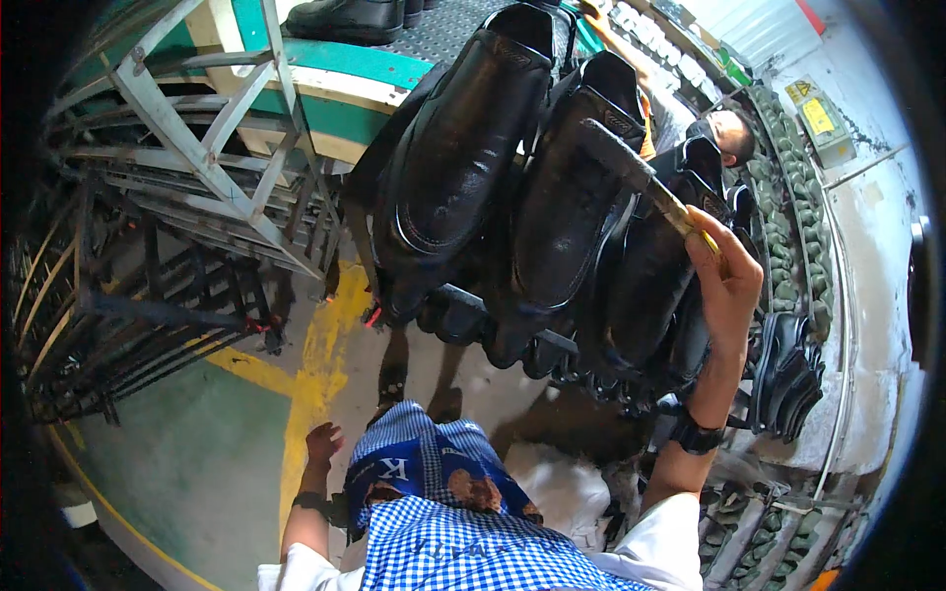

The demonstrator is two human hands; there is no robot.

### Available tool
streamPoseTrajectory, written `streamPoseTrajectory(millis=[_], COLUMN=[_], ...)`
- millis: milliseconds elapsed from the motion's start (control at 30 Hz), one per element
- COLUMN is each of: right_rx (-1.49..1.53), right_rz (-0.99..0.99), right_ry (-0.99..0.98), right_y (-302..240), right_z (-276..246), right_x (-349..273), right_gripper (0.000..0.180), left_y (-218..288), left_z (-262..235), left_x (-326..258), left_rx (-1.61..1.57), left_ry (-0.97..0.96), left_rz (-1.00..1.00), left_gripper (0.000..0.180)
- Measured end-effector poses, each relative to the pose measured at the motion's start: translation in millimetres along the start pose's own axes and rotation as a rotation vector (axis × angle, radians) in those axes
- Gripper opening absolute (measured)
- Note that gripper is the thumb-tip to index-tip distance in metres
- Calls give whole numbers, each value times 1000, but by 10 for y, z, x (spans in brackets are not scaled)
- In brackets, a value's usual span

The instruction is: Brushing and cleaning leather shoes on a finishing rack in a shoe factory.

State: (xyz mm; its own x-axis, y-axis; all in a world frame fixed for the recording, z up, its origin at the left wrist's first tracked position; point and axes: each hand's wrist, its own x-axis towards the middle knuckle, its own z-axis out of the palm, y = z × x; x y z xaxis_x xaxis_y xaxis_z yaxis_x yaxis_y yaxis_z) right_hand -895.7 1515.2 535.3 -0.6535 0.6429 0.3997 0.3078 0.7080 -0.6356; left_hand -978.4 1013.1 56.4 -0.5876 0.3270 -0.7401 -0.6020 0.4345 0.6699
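Observation:
My right hand is raised and closed around the handle of a flat brush with a dark bristle end. The bristles overlap the upper of a glossy black shoe in the middle of a raised row; whether they touch it I cannot tell. A larger-looking black shoe stands to its left, and another black shoe is to its right, close to my wrist. My left hand hangs low beside my checked apron, fingers loosely bent and nothing visible in them.
Metal frame racks crowd the left side. Behind them is a green-edged bench with black shoes on it. Across the row is another person. Shelves of grey-green foot-shaped pieces line the right wall. More dark shoes hang below the row.

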Motion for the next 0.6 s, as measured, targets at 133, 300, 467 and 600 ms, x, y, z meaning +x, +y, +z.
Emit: streamPoseTrajectory(millis=[133,300,467,600], right_rx=[-77,-83,16,-110], right_rz=[43,64,97,133], right_ry=[-101,11,4,-124], right_y=[-84,105,-12,78], right_z=[-119,-394,-289,-452], right_x=[-29,-249,-109,-314], right_gripper=[23,22,23,22], left_y=[-580,-395,-1139,-644], left_z=[-222,-6,-382,-139], left_x=[255,54,163,133], left_rx=[8,-342,-117,58], left_ry=[109,76,131,-16], left_rz=[186,-124,348,263], left_gripper=[31,31,31,44])
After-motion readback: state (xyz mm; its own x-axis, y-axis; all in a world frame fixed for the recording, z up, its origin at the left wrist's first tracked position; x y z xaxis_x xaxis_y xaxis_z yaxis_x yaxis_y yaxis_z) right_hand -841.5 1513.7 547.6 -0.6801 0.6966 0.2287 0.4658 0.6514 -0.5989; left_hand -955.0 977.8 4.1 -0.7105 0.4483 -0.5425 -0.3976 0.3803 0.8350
